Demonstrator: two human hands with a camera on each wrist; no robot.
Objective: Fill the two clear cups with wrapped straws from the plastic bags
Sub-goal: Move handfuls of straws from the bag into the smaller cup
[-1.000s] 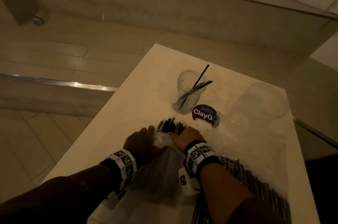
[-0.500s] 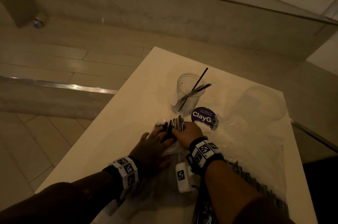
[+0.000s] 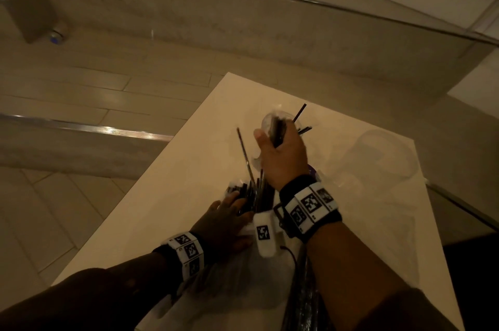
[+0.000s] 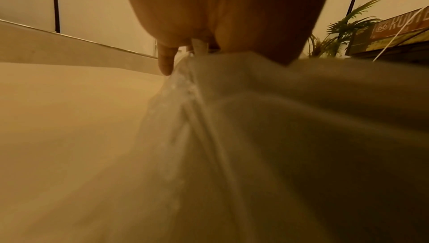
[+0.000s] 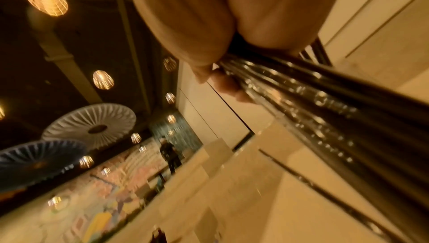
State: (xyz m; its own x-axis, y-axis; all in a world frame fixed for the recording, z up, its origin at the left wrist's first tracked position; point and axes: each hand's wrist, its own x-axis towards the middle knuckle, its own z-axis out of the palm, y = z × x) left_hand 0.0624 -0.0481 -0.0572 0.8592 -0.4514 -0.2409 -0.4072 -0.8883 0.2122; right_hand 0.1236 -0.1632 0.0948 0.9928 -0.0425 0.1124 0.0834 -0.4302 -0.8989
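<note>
My right hand (image 3: 278, 139) is raised over the table and grips a bundle of black wrapped straws (image 5: 290, 100). It hovers just in front of the near clear cup (image 3: 267, 121), which holds a few straws (image 3: 301, 113). One loose straw (image 3: 244, 152) sticks up from the bag mouth below. With its fingers spread, my left hand (image 3: 229, 211) presses flat on the plastic bag (image 3: 243, 290) by its open end, where more straws (image 3: 248, 193) poke out. The second clear cup (image 3: 383, 155) stands apart to the right, faint, with nothing visible inside.
The white table (image 3: 189, 182) ends at a left edge above a tiled floor (image 3: 67, 195). Along my right forearm lies another bag of dark straws (image 3: 305, 303). Crumpled clear plastic (image 3: 378, 222) covers the table's right side. A low ledge (image 3: 243, 20) runs behind.
My right hand pulled a bundle of straws out of the bag mouth and lifted it forward to the near cup. The left hand stayed pressed on the bag.
</note>
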